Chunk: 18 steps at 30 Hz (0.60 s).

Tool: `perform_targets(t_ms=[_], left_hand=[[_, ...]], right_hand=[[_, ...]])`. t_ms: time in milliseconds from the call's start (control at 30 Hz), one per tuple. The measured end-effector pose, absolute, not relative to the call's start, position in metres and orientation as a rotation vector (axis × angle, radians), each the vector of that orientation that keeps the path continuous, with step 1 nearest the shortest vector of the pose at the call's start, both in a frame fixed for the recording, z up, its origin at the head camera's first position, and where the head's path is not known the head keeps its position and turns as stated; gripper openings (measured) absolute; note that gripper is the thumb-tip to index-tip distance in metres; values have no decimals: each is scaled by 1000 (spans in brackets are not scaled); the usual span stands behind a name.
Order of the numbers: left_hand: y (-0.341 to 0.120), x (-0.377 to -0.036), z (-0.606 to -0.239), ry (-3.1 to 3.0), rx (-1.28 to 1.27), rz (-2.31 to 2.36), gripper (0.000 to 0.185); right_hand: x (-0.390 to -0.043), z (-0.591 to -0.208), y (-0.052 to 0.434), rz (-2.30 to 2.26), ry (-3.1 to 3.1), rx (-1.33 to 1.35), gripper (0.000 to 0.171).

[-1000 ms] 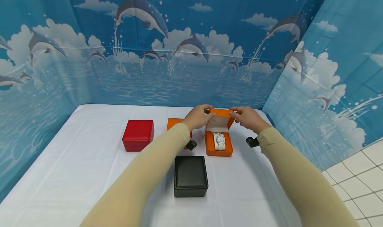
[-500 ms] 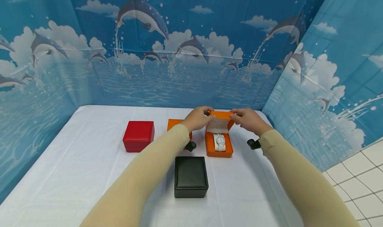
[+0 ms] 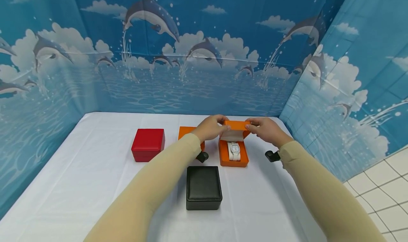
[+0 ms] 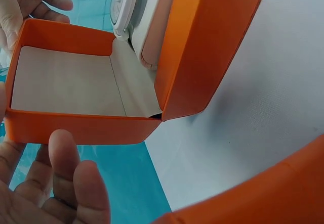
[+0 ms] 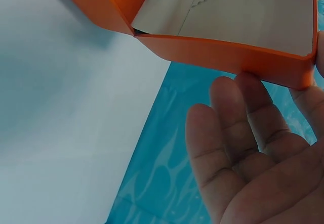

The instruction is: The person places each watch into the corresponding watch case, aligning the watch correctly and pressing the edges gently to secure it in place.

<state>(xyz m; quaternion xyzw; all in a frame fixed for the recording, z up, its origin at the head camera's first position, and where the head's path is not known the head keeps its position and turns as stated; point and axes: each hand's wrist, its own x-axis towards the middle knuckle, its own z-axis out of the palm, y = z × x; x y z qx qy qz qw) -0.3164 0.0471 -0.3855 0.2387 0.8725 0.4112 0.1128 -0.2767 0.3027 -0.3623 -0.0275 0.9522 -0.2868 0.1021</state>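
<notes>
An orange watch box (image 3: pixel 233 163) stands on the white cloth with its lid (image 3: pixel 237 125) partly raised. Inside sits a white wristwatch (image 3: pixel 235 149), strapped round a pale cushion. My left hand (image 3: pixel 211 128) holds the lid's left corner between thumb and fingers, while my right hand (image 3: pixel 267 129) pinches the right corner. In the left wrist view the pale lining (image 4: pixel 66 82) shows, with fingertips (image 4: pixel 65 153) against the lid's side. The right wrist view has a finger (image 5: pixel 255 95) touching the opposite side of the lid; part of the thumb is cut off.
A second orange box (image 3: pixel 186 130) is partly hidden behind my left hand and sleeve. To its left lies a closed red box (image 3: pixel 148 142); a closed black box (image 3: pixel 204 185) is nearer me. A dolphin-print curtain (image 3: pixel 204 86) borders the table's back.
The lid has tilted slightly down and toward me, with both hands still holding its corners and moving down with it. The boxes stay in place.
</notes>
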Motion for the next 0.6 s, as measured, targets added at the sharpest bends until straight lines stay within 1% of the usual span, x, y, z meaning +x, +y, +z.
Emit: perform_targets(t_ms=[267, 600], left_hand=[[44, -315, -387, 2534, 727, 1221, 42], [42, -315, -388, 2505, 743, 1225, 41]], right_hand=[[-273, -364, 303, -871, 2798, -110, 52], [-270, -366, 303, -887, 2740, -92, 60]])
